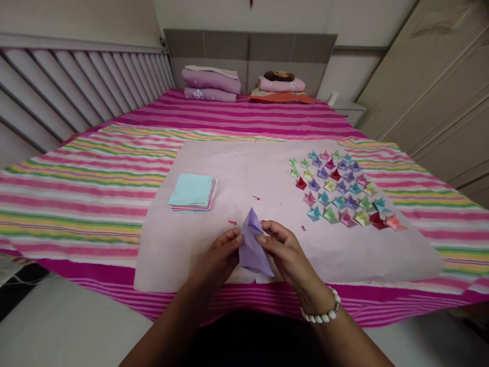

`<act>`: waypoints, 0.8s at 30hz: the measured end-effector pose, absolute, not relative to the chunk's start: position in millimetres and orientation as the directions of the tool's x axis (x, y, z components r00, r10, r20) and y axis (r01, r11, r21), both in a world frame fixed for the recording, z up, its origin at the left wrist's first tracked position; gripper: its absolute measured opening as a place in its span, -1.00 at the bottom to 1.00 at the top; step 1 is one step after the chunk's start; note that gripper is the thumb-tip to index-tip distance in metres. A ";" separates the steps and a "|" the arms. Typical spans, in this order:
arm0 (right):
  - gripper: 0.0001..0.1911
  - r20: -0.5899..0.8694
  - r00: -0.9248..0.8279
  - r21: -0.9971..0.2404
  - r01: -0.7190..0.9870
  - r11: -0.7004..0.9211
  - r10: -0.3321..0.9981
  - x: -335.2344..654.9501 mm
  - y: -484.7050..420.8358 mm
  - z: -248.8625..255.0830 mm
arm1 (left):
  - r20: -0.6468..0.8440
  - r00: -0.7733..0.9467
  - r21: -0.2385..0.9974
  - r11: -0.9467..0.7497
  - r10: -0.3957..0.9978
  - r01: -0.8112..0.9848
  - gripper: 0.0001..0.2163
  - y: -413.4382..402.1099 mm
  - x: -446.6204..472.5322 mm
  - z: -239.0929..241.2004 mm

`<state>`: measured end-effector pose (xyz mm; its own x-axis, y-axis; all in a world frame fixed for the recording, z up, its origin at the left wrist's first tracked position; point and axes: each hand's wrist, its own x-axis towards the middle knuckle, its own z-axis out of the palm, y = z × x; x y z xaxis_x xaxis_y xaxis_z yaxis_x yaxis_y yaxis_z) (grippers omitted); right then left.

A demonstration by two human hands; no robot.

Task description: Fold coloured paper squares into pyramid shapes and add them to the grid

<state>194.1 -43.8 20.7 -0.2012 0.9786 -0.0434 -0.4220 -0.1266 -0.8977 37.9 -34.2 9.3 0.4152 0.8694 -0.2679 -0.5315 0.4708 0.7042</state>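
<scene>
A partly folded piece of purple origami paper (252, 252) is held up between my two hands, its pointed end facing away from me. My left hand (223, 255) pinches its left edge between thumb and fingers. On the other side, my right hand (284, 250) grips the right edge, with the thumb pressed on the near face. Under it lies a large white sheet (183, 255) spread on the bed. To the left of my hands is a stack of square coloured papers (193, 189), light blue on top.
Several rows of small folded paper shapes (340, 188) in many colours stand on the right of the sheet. Small red scraps (256, 198) lie near the middle. Folded purple bedding (212, 84) and a pink pile (281, 84) rest by the headboard (225, 48).
</scene>
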 end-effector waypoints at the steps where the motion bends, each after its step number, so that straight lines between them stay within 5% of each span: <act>1: -0.82 -0.042 -0.205 -0.898 -0.421 -0.126 0.978 194.4 -43.7 20.7 | -0.266 0.415 0.708 0.468 0.870 -0.529 -0.79 -34.2 37.5 8.8; 24: -0.78 -0.052 -0.217 -0.925 -0.357 -0.129 0.975 193.9 -41.0 24.2 | -0.254 0.456 0.699 0.488 0.853 -0.523 -0.86 -36.9 36.1 8.8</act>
<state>193.9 -41.0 24.2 -0.2171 0.9748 -0.0520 -0.3568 -0.1288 -0.9253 36.1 -36.9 8.8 0.4563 0.8529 -0.2537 -0.5231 0.4877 0.6989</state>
